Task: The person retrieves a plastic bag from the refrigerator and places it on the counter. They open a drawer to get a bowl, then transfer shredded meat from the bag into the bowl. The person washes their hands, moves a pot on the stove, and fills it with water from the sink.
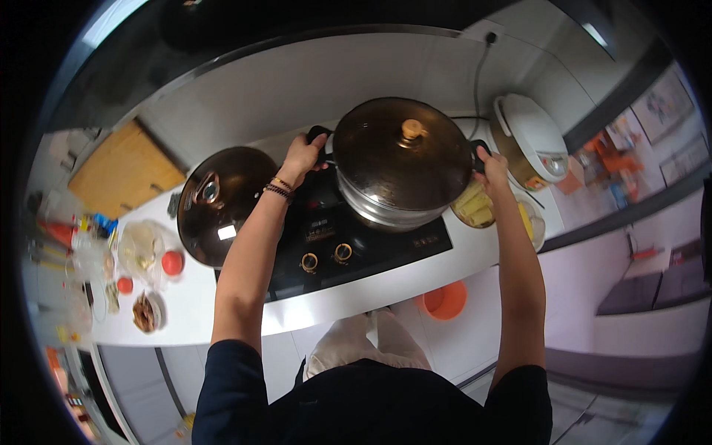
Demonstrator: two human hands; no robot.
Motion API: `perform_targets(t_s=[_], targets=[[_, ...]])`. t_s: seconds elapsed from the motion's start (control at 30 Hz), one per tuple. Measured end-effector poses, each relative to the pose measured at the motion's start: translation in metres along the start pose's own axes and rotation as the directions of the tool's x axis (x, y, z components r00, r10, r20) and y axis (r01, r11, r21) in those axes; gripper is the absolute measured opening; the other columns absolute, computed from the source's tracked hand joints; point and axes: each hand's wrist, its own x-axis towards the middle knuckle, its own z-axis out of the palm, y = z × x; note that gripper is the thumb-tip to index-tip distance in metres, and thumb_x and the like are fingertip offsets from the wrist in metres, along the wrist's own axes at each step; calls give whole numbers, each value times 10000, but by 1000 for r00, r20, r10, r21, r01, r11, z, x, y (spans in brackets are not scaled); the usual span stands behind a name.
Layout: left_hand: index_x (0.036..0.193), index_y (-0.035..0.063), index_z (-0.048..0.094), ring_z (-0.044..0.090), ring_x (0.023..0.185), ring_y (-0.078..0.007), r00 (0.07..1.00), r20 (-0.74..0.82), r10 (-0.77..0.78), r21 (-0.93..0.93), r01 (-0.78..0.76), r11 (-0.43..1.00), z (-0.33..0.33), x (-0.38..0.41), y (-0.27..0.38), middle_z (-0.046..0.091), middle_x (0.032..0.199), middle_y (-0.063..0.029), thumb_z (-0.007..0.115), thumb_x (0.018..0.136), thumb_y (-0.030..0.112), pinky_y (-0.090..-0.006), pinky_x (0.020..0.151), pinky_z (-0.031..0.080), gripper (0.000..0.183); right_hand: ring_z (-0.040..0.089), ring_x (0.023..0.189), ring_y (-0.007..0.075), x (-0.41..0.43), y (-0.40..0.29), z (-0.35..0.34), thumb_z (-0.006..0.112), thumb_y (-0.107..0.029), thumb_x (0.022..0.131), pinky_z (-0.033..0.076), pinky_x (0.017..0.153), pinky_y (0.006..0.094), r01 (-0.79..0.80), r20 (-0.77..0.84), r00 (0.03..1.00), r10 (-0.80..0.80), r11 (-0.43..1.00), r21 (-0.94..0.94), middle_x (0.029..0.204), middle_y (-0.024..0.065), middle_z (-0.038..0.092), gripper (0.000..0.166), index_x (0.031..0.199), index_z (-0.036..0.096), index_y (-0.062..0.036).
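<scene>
A wide metal pot point(372, 210) is at the right side of the black cooktop point(325, 272). A brown-tinted glass lid point(378, 150) with a light wooden-coloured knob point(411, 129) covers it. My left hand point(302, 157) grips the pot's left black handle point(318, 133), and my right hand point(493, 169) has hold of the right black handle point(479, 149). Whether the pot rests on the cooktop or is slightly raised, I cannot tell. Under my left forearm, another pan with a dark glass lid point(222, 194) stands on the cooktop's left part.
A rice cooker point(528, 139) stands behind my right hand, near a bowl of yellow food pieces point(474, 208). Along the left counter are tomatoes point(172, 262), a plastic bag point(139, 245), a bowl of brown food point(146, 314) and a wooden cutting board point(125, 169). An orange bucket point(445, 300) is on the floor.
</scene>
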Motion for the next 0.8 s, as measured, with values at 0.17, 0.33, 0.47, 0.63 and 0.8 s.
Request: perform_targets(t_s=[0.17, 0.33, 0.47, 0.63, 0.8], targets=[[1080, -49, 489, 572, 591, -139, 991, -102, 87, -59, -93, 994, 18, -24, 24, 586, 917, -126, 537, 907, 319, -234, 483, 494, 409, 567, 642, 119, 8, -27, -31, 663, -312, 826, 456, 441, 250, 118, -1, 993, -119, 986, -115, 810, 25, 608, 297, 953, 584, -54], [1111, -61, 501, 593, 772, -168, 978, -146, 151, -90, -166, 982, 5, -41, 68, 605, 973, -120, 544, 905, 303, -251, 563, 508, 420, 487, 461, 117, 32, -86, -26, 601, -173, 870, 371, 339, 205, 156, 47, 986, -158, 986, 52, 827, 48, 594, 208, 994, 561, -10], [899, -91, 589, 593, 544, -164, 959, -218, 179, -88, -202, 976, -7, -60, 83, 580, 705, -90, 553, 882, 266, -263, 526, 524, 359, 418, 423, 105, 41, -124, 0, 634, -196, 846, 347, 351, 194, 134, 124, 982, -139, 990, 49, 811, 36, 579, 207, 938, 594, -15], [809, -64, 636, 667, 618, -201, 883, -428, 189, 28, -196, 980, -39, -64, 70, 658, 721, -146, 572, 846, 341, -300, 612, 535, 412, 506, 524, 95, 45, -137, 17, 639, -222, 843, 388, 415, 170, 168, 312, 932, -186, 982, 82, 876, 43, 640, 254, 1019, 630, -40], [860, -146, 561, 627, 530, -217, 870, -476, 127, -143, -219, 965, -77, -131, 67, 614, 746, -187, 594, 854, 208, -298, 488, 533, 355, 483, 440, 94, 4, -131, 66, 630, -287, 861, 337, 334, 149, 175, 394, 905, -159, 985, -3, 792, 79, 619, 364, 979, 598, 56]])
